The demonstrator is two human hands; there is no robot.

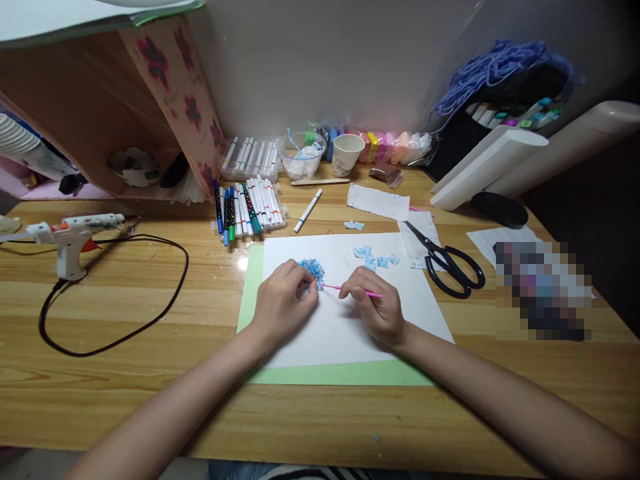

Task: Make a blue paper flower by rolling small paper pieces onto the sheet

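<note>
My left hand (284, 300) rests on a white sheet (345, 333), fingers curled, pinching a small cluster of blue paper bits (313, 269). My right hand (379, 307) is closed on a thin pink stick (350, 290), whose tip points left into the blue cluster. More cut blue paper pieces (373, 257) lie just behind my right hand. The white sheet lies on a light green sheet (250, 280).
Black scissors (450, 263) lie right of the sheet. A hot glue gun (70, 233) with a looped black cord (115, 333) lies at the left. Markers (247, 207), a loose marker (308, 210), a paper cup (347, 153), a plastic bowl (301, 160) and clay blocks (390, 147) stand at the back.
</note>
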